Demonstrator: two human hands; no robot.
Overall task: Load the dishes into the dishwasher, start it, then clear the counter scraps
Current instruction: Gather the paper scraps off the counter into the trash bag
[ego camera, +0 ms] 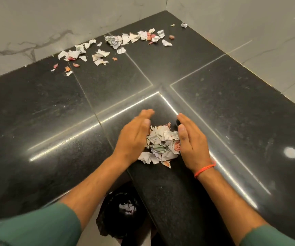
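Warm overhead light glares in streaks and one round spot near the right edge of the black counter (pixel 232 107); the left hand (pixel 134 134) blurs slightly, edges bow.

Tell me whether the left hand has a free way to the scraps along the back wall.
Probably yes: the black counter between the left hand and the scattered paper scraps is bare, though it's a long stretch.

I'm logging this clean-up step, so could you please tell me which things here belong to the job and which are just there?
Job: gathered scrap pile, left hand, right hand, scattered scraps, bin.
Just there: wrist thread, marble wall.
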